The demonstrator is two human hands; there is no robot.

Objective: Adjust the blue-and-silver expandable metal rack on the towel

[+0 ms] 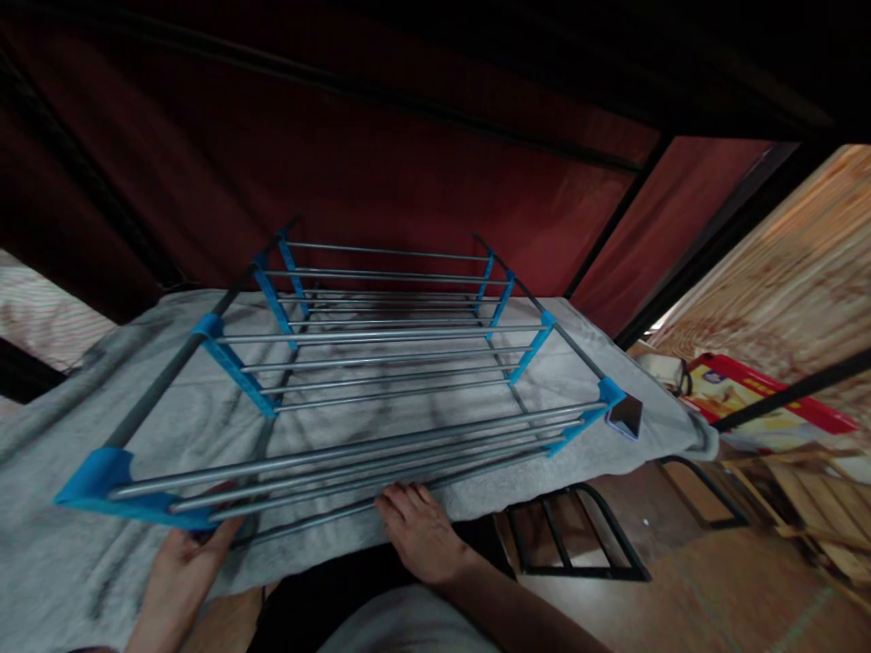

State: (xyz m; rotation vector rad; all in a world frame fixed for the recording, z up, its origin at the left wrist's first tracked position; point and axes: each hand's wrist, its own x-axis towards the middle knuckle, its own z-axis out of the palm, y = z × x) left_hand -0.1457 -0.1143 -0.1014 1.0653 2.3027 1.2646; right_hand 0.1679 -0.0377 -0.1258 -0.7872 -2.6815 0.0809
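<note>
A shoe-rack-like frame of grey metal tubes and blue plastic side brackets lies on its side on a grey blanket. At the near left corner, my left hand is closed around the lower end of a blue bracket, where the tubes meet it. Part of its fingers is hidden behind the bracket and tubes. My right hand rests at the front, its fingers curled over the nearest low tube.
Dark red panels with black bars stand behind. A phone-like object lies beside the rack's right corner. Right of the blanket are a red-yellow box, wooden pieces and a black metal ladder-like frame above the floor.
</note>
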